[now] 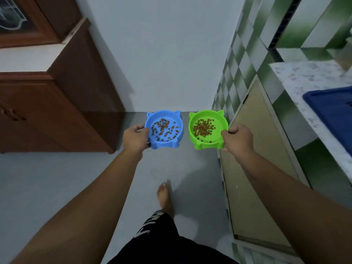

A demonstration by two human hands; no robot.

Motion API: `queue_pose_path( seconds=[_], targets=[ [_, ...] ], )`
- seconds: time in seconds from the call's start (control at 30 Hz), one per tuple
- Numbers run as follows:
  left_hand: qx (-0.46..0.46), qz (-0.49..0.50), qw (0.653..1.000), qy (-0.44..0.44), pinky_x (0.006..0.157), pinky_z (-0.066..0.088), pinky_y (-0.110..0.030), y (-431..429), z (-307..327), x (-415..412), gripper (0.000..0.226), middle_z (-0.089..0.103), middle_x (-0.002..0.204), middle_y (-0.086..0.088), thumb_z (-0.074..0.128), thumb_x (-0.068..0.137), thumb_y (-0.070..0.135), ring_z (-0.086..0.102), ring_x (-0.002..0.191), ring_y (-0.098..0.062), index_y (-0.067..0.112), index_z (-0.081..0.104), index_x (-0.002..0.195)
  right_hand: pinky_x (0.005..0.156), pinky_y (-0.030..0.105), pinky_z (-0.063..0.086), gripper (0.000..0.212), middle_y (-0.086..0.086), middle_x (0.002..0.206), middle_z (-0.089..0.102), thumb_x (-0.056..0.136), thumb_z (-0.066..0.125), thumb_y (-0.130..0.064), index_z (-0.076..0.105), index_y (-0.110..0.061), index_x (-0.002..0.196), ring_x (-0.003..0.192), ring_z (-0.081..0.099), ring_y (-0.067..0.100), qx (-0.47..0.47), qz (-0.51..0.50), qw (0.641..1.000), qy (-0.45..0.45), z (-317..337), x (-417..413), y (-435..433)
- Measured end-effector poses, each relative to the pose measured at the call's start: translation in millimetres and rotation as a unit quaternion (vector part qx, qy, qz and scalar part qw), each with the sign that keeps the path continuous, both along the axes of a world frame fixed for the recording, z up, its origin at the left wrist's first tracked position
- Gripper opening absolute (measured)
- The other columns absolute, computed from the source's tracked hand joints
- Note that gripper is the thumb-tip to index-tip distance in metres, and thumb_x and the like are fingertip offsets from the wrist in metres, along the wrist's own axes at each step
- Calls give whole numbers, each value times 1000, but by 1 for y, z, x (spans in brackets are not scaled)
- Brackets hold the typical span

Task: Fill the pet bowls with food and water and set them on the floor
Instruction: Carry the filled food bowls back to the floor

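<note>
My left hand grips the left rim of a blue cat-eared pet bowl that holds scattered brown kibble. My right hand grips the right rim of a green cat-eared pet bowl, also with brown kibble in it. Both bowls are held side by side, level, above the grey floor in front of the white wall. No water shows in either bowl.
A brown wooden cabinet stands at the left. On the right, a green-tiled counter with a beige cupboard door and a speckled countertop carries a dark blue tray. My bare foot is on the floor below.
</note>
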State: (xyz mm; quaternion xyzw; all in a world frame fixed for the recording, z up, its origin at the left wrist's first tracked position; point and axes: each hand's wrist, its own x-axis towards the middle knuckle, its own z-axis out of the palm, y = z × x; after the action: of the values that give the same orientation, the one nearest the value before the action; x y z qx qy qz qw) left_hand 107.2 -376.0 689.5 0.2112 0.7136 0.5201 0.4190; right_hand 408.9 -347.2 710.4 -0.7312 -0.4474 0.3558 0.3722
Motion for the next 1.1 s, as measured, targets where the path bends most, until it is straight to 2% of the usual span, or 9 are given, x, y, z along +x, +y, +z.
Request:
queue_pose_path(
  seconds=[0.13,0.2,0.27,0.33,0.47,0.57,0.73,0.93,1.1],
  targets=[
    [-11,7,1000,-6,63,64,-43,60,-18,-17,15,75,98,-16,65,95,7,77,84,-33,7,69,109,67,49,63,27,2,84,69,58,69,-41,59,-24,76,76,72,27,-9,-5,1000,-19,-20,-16,63],
    [-20,13,1000,-8,63,64,-43,89,-29,-26,17,75,95,-15,64,94,7,76,84,-33,5,69,111,76,41,59,20,2,84,68,67,72,-32,60,-20,78,81,69,26,-10,4,999,-49,-17,-32,90],
    [-24,13,1000,-2,64,63,-42,119,-38,-37,15,74,91,-12,64,94,7,75,84,-33,6,70,108,73,32,51,14,3,85,63,77,72,-21,60,-16,83,84,63,24,-8,10,997,-74,-14,-48,118],
    [-32,13,999,8,69,64,-47,149,-44,-48,16,72,90,-11,64,93,8,74,83,-32,6,70,109,71,29,45,12,1,84,61,81,71,-18,60,-15,86,84,61,22,-20,13,996,-83,-19,-60,148],
    [-50,-3,999,17,73,64,-54,213,-57,-73,20,73,86,-8,64,91,10,74,80,-29,5,71,109,74,44,59,16,-2,78,60,81,72,-17,56,-19,78,84,66,27,-36,10,997,-72,-31,-82,209],
    [-58,-3,998,30,73,64,-55,256,-66,-85,21,73,84,-6,64,88,10,76,84,-32,9,73,107,73,49,61,14,-1,78,62,78,71,-19,59,-16,81,83,67,28,-44,7,996,-75,-38,-94,250],
    [-67,-6,997,39,74,65,-52,321,-86,-100,25,75,84,-4,63,85,11,76,79,-24,13,74,107,77,41,57,13,6,87,66,81,71,-16,62,-11,89,84,65,25,-51,12,994,-96,-58,-105,321],
    [-101,21,993,61,72,65,-45,390,-139,-100,26,75,88,-5,61,87,9,74,75,-20,13,74,110,72,32,49,16,8,94,64,84,69,-15,61,-8,96,85,61,24,-82,33,992,-91,-120,-117,399],
    [-129,33,985,105,73,65,-43,445,-224,-101,20,75,90,-4,62,88,12,73,76,-19,16,72,104,70,30,42,14,10,94,62,88,66,-13,60,-7,99,85,58,26,-120,54,986,-104,-215,-115,468]
  ],
)
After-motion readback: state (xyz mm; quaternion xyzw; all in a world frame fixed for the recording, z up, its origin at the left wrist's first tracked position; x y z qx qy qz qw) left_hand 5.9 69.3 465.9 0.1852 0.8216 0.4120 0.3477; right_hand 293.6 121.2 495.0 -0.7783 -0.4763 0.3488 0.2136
